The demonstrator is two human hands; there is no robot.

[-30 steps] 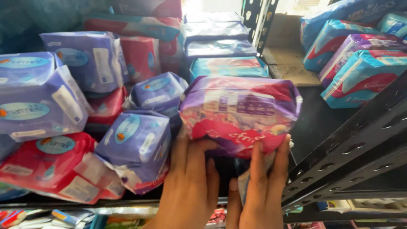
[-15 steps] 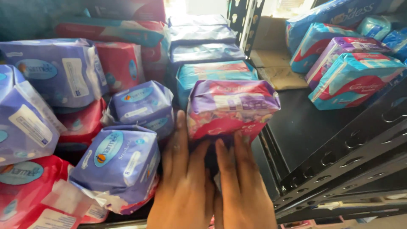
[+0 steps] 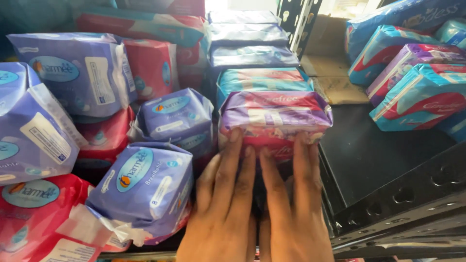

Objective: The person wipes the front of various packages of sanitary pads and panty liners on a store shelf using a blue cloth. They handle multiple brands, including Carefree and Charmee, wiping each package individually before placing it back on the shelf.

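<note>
The dark metal shelf (image 3: 378, 160) is crowding with soft packs, lilac ones (image 3: 145, 187) at my left. I am pressing my left hand (image 3: 223, 208) and right hand (image 3: 296, 208), fingers flat and spread, against the purple pack (image 3: 275, 114); pushing evenly should be keeping it square. It is sitting just beyond my fingertips, fronting the teal pack (image 3: 262, 80).

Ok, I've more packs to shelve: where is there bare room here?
Bare black shelf lies right of the purple pack that both hands press, bordered by the teal packs beyond and the metal rail in front. Left of the purple pack, lilac and red packs crowd tightly.
</note>
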